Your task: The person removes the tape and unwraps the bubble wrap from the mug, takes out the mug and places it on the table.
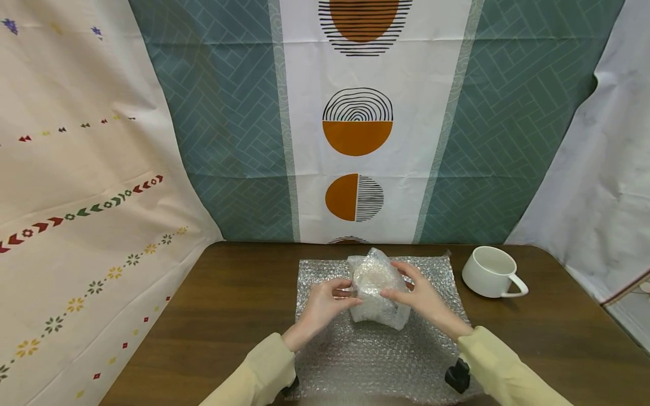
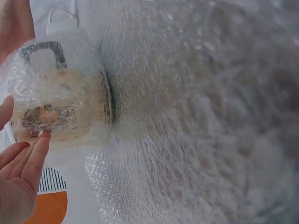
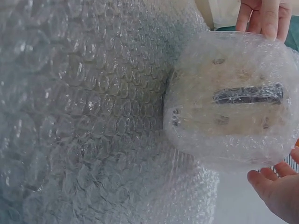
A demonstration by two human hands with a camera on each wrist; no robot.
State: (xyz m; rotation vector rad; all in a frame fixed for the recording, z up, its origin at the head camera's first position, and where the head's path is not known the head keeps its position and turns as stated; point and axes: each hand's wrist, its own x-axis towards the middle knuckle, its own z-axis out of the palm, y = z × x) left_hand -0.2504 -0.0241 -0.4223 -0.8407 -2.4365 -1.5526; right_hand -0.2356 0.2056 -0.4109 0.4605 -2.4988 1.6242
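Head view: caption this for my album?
Left hand and right hand flank a bubble-wrapped bundle on bubble wrap, white cup nearby.

tabletop (image 1: 228, 293): dk brown wood w/ visible grain, far corners rounded. clear bubble wrap sheet (image 1: 365, 358) lies directly on it, approx ctr, running from nr far edge toward near side; its far rt corner pokes up a bit. white mug (image 1: 484, 279) stands upright on bare wood, just beside sheet's rt edge & nr far edge, handle pointing rt & slightly toward near side.
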